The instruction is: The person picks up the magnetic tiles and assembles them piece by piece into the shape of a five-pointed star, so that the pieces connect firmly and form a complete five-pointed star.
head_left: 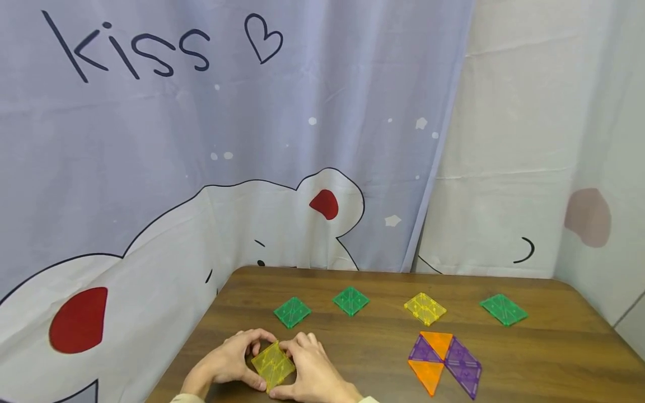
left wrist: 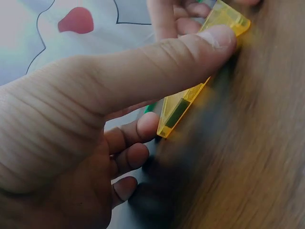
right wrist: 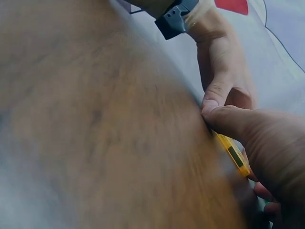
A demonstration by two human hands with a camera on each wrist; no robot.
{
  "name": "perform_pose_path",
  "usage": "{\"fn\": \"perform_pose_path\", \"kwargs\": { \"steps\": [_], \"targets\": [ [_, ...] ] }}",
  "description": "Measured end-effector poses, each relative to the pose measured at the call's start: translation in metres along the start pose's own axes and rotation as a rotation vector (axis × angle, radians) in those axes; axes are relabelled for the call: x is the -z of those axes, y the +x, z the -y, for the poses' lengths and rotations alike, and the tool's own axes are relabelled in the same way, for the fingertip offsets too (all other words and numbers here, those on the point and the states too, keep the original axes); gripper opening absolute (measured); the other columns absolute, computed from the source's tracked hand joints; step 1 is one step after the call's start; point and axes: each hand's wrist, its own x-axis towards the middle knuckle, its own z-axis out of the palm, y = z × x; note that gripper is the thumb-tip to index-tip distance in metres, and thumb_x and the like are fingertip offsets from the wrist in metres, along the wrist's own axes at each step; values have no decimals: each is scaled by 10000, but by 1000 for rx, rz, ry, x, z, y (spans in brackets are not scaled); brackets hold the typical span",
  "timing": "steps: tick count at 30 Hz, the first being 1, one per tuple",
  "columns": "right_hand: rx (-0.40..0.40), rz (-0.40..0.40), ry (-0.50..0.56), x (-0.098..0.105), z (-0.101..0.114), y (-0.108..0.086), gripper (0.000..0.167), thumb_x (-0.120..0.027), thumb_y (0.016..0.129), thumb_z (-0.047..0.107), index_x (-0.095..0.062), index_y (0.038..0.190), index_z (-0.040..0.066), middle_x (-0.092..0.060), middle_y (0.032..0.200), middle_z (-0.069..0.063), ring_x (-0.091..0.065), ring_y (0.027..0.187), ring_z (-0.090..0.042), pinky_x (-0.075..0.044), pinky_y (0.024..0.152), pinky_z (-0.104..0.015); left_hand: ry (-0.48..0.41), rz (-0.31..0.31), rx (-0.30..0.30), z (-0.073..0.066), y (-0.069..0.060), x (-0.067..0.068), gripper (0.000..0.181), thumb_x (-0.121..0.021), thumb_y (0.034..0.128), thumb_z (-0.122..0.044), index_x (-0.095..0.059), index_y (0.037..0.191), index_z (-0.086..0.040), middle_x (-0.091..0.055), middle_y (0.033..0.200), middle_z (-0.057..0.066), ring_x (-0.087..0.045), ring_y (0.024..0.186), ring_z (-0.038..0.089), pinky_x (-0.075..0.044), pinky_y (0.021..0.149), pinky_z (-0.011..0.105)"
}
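Two translucent yellow magnetic tiles (head_left: 274, 365) form a diamond low at the table's left front. My left hand (head_left: 232, 358) holds its left side, thumb at the near corner and fingers at the far left edge. On the opposite side my right hand (head_left: 317, 366) grips the diamond, its thumb close to the left thumb. The left wrist view shows the yellow tiles (left wrist: 183, 105) edge-on behind the left thumb, near the wooden surface. In the right wrist view, a yellow edge (right wrist: 233, 152) with a dark magnet strip shows below the thumbs.
Along the back of the wooden table (head_left: 383, 347) lie a green diamond (head_left: 292, 312), a second green diamond (head_left: 351, 301), a yellow diamond (head_left: 425, 309) and a green piece (head_left: 504, 309). Orange triangles (head_left: 428, 374) and purple tiles (head_left: 463, 366) join at the right front. A curtain (head_left: 282, 224) hangs behind.
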Motion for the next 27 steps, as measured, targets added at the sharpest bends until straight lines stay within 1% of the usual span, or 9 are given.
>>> {"fn": "perform_pose_path", "kwargs": {
  "steps": [3,6,9,13,16,21,23,27],
  "targets": [
    [-14,-12,-32,-2,2,0,808,-935,847,623,-699,1467,160,-556,1170,132,-423,1059,-33,-462,943,-279,26,5,-5,-3,1,-1,801,-1092,695,-294,-676,1377,-244,-561,968,26,-461,903,149,-314,820,360],
    [-18,-16,-36,-2,3,-1,794,-938,846,615,-711,1455,159,-558,1178,128,-429,1075,-42,-465,950,-285,38,11,-1,-5,1,-2,817,-1101,680,-299,-676,1377,-259,-551,974,31,-456,914,160,-314,831,402],
    [-11,-19,-34,-3,3,-1,773,-939,846,615,-722,1441,171,-557,1174,129,-419,1065,-37,-450,936,-273,45,18,1,-7,0,-3,825,-1111,657,-300,-676,1357,-272,-543,981,37,-454,922,181,-314,831,441],
    [2,-23,-32,-4,2,-1,761,-933,846,633,-731,1434,194,-558,1163,134,-391,1027,-20,-419,909,-251,52,14,-12,-9,1,-4,822,-1122,623,-302,-678,1314,-278,-544,982,37,-457,921,200,-316,823,453],
    [0,-23,-29,-4,2,0,761,-924,847,648,-731,1436,206,-555,1160,139,-379,1017,-13,-413,909,-254,40,13,-11,-9,2,-4,802,-1123,618,-295,-676,1284,-274,-546,980,37,-461,934,205,-329,834,439],
    [1,-22,-38,-3,2,1,769,-909,855,667,-727,1445,208,-549,1163,142,-385,1033,-17,-426,929,-266,-9,31,2,-10,3,-3,764,-1113,652,-280,-675,1278,-252,-563,984,49,-476,962,200,-363,841,359],
    [14,-29,-52,-4,2,0,774,-905,859,668,-729,1449,199,-551,1164,139,-391,1043,-20,-429,933,-265,-13,34,4,-9,3,-2,750,-1109,660,-294,-677,1272,-253,-571,985,42,-482,961,188,-367,831,331],
    [44,-38,-70,-4,1,-1,770,-896,873,661,-732,1445,173,-553,1170,132,-402,1064,-23,-435,936,-271,-2,37,-2,-9,3,-3,727,-1099,667,-319,-677,1256,-263,-574,985,19,-482,963,188,-368,829,330]
  ]
}}
